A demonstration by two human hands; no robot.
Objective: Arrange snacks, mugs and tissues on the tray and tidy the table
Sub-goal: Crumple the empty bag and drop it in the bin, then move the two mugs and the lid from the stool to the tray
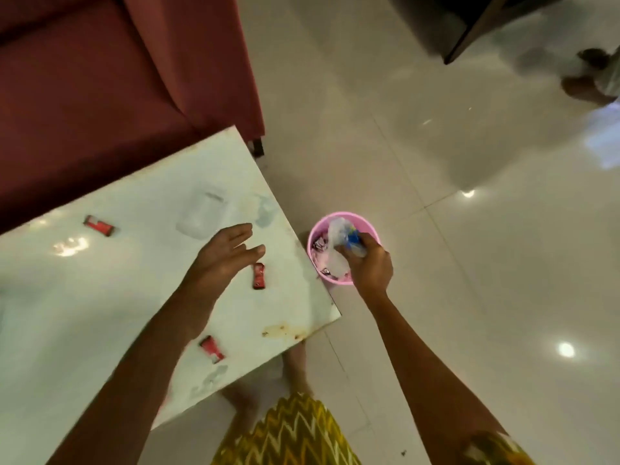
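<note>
Three small red snack wrappers lie on the white table (100,297): one at the far left (100,226), one near the right edge (259,276), one toward the front (212,349). My left hand (224,256) hovers over the table with fingers spread, just left of the middle wrapper. My right hand (367,263) grips a crumpled clear plastic wrapper with blue print (342,239) over a pink bin (317,229) on the floor. The bin holds other wrappers.
A dark red sofa (100,78) stands behind the table. A clear plastic piece (201,213) lies faintly on the table's far side. Glossy tiled floor (469,263) spreads to the right. A dark cabinet (469,25) and another person's feet (590,78) are at the far right.
</note>
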